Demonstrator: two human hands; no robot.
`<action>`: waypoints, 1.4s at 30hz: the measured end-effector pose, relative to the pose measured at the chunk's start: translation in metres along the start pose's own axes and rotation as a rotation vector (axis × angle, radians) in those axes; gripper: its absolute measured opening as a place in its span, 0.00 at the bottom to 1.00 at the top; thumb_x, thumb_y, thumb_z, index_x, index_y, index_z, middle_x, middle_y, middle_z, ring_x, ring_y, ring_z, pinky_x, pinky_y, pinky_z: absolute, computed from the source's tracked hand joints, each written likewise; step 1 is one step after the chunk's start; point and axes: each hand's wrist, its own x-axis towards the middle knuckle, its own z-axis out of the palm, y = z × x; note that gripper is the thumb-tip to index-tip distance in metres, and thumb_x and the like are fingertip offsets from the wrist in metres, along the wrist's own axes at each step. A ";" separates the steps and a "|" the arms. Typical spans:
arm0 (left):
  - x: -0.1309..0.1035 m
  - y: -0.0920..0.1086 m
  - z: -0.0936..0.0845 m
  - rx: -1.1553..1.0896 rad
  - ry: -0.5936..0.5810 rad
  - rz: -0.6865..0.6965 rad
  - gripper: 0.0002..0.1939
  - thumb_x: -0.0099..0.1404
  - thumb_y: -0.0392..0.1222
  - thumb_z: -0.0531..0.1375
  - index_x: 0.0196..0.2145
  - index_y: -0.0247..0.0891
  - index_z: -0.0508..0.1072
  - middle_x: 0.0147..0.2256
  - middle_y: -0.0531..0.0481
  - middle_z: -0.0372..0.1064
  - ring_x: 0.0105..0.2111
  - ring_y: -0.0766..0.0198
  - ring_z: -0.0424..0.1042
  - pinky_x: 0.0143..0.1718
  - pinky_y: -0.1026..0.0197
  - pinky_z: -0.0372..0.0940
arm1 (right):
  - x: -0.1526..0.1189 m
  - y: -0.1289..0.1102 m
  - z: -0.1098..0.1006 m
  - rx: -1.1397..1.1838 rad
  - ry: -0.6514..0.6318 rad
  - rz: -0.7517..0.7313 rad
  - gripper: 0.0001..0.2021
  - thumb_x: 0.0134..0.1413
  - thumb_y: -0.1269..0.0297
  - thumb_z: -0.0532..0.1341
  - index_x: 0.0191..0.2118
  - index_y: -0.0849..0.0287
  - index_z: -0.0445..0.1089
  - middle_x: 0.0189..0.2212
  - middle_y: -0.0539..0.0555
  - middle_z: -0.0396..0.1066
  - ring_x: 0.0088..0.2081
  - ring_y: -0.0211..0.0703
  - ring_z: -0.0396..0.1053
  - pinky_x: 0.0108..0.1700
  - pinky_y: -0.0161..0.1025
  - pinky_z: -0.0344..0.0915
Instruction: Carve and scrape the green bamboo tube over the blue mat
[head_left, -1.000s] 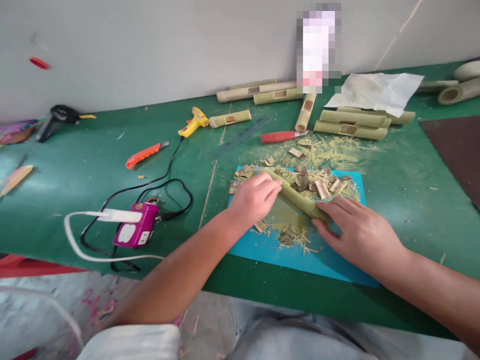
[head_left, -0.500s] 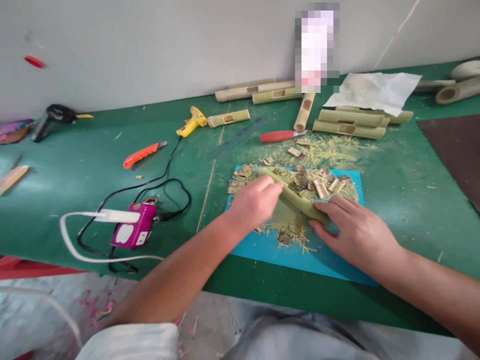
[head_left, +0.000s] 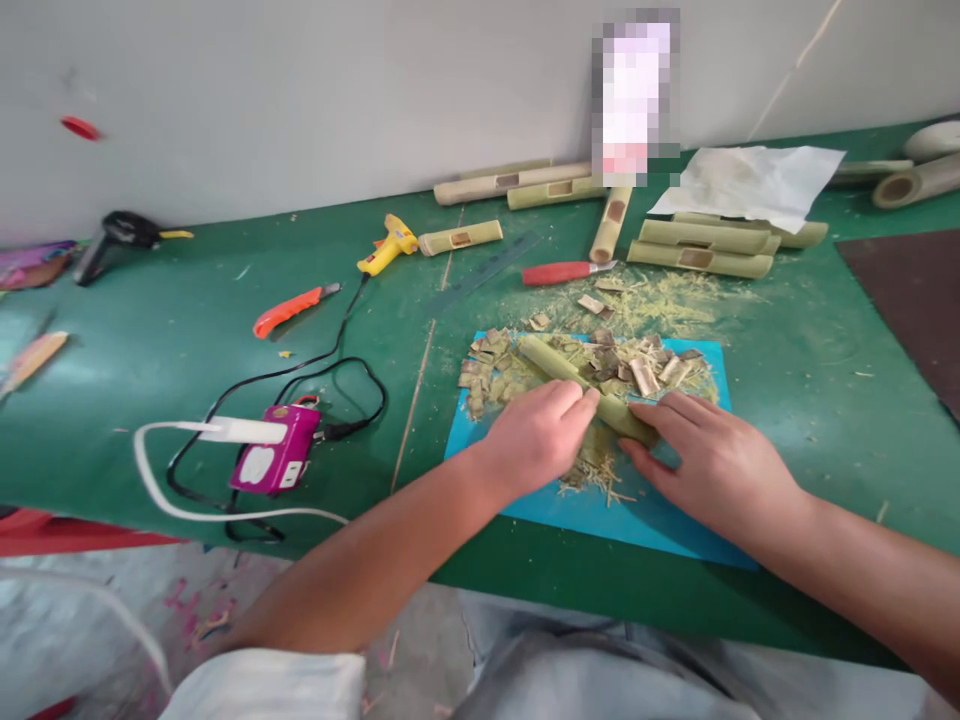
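A green bamboo tube (head_left: 551, 362) lies slantwise over a blue sheet (head_left: 525, 505) strewn with bamboo chips and fibres. My right hand (head_left: 709, 455) grips its near, lower end between thumb and fingers. Against the tube's middle rests my left hand (head_left: 541, 430), its fingers curled closed; whatever they pinch is hidden under them. Broken bamboo pieces (head_left: 643, 376) pile up just beyond the tube, and thin shavings (head_left: 600, 482) lie on the near side.
Behind the sheet are a red-handled knife (head_left: 559, 273), stacked bamboo tubes (head_left: 697, 258) and white paper (head_left: 750, 185). To the left lie an orange utility knife (head_left: 292, 311), a yellow glue gun (head_left: 390, 245) and a purple power adapter (head_left: 274, 450) with trailing cables.
My left hand has slid along the tube toward its near end and my right hand, uncovering the far part. My right hand keeps its hold in about the same place.
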 end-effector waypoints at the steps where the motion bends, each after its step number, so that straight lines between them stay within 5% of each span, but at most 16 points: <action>1: 0.000 0.000 0.000 0.002 0.006 -0.015 0.13 0.71 0.33 0.50 0.45 0.29 0.74 0.28 0.47 0.67 0.28 0.64 0.67 0.28 0.63 0.65 | 0.000 0.000 0.000 -0.003 0.006 0.002 0.10 0.58 0.64 0.59 0.41 0.64 0.72 0.29 0.55 0.72 0.32 0.43 0.71 0.32 0.39 0.65; 12: 0.000 -0.002 0.004 -0.006 0.045 -0.095 0.13 0.73 0.36 0.50 0.42 0.30 0.74 0.28 0.46 0.68 0.29 0.64 0.69 0.31 0.63 0.66 | 0.000 0.000 0.000 -0.006 -0.009 0.015 0.11 0.59 0.63 0.58 0.41 0.63 0.72 0.30 0.56 0.72 0.31 0.44 0.71 0.31 0.41 0.65; 16: 0.000 0.002 0.002 -0.071 -0.024 -0.041 0.14 0.73 0.35 0.49 0.47 0.28 0.73 0.29 0.47 0.67 0.29 0.63 0.69 0.29 0.62 0.66 | 0.000 0.000 0.000 0.004 -0.020 -0.003 0.11 0.58 0.64 0.58 0.42 0.63 0.73 0.30 0.55 0.72 0.32 0.45 0.71 0.31 0.40 0.66; 25: 0.000 -0.050 0.004 -0.015 0.105 -0.197 0.12 0.72 0.36 0.52 0.40 0.30 0.75 0.31 0.45 0.70 0.30 0.65 0.70 0.32 0.63 0.67 | -0.001 0.000 0.000 -0.026 -0.004 -0.007 0.12 0.59 0.62 0.58 0.43 0.65 0.72 0.30 0.55 0.72 0.32 0.45 0.72 0.32 0.41 0.67; 38: 0.001 -0.029 0.006 -0.140 0.040 -0.109 0.12 0.72 0.37 0.52 0.40 0.32 0.75 0.30 0.47 0.69 0.29 0.67 0.69 0.31 0.65 0.67 | -0.001 0.000 0.002 0.005 0.002 -0.013 0.11 0.59 0.63 0.58 0.42 0.64 0.72 0.31 0.56 0.73 0.32 0.45 0.72 0.32 0.40 0.67; 42: 0.001 -0.035 0.005 -0.126 0.114 -0.195 0.13 0.72 0.37 0.53 0.36 0.30 0.75 0.30 0.45 0.69 0.30 0.66 0.70 0.32 0.63 0.67 | 0.000 -0.001 0.001 0.009 0.010 -0.003 0.11 0.59 0.63 0.58 0.42 0.65 0.72 0.30 0.55 0.72 0.32 0.45 0.72 0.31 0.41 0.67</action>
